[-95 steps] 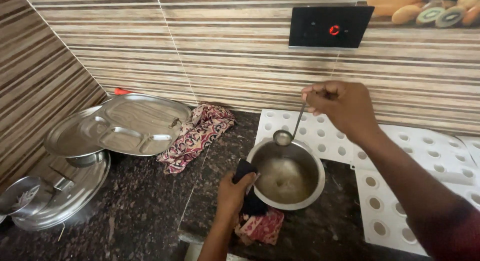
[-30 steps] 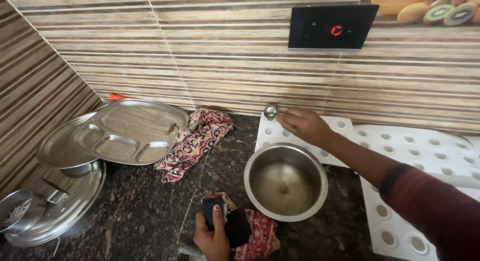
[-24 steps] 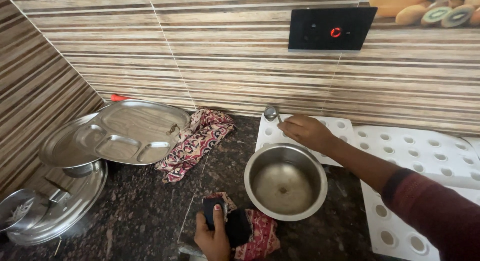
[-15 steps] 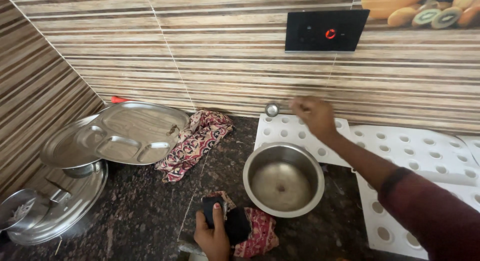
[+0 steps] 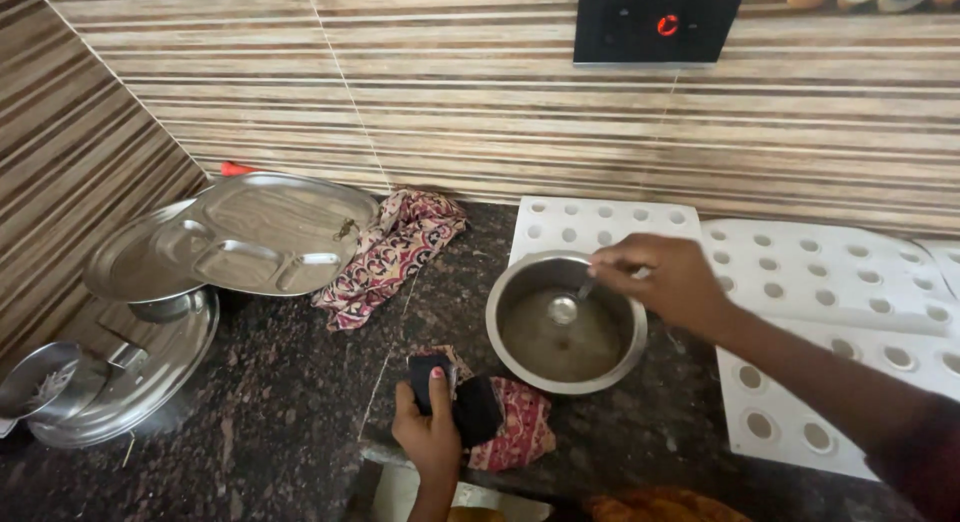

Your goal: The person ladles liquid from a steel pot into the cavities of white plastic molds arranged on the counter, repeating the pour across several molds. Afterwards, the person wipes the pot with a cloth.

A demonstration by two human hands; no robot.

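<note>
Presently right hand (image 5: 665, 280) gripped ladle (image 5: 565, 308), bowl dipped into liquid in steel pot (image 5: 566, 321); left hand (image 5: 430, 429) clenched black cloth pad (image 5: 470, 407). Moulds (image 5: 800, 282) unfilled.

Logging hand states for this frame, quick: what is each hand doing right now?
Left hand: closed on the dark cloth pad at the counter edge.
Right hand: closed on the small ladle, its bowl inside the steel pot.

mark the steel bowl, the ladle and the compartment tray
steel bowl (image 5: 505, 332), head view, left rim.
ladle (image 5: 563, 310), head view, its cup.
compartment tray (image 5: 250, 237), head view, its middle.
</note>
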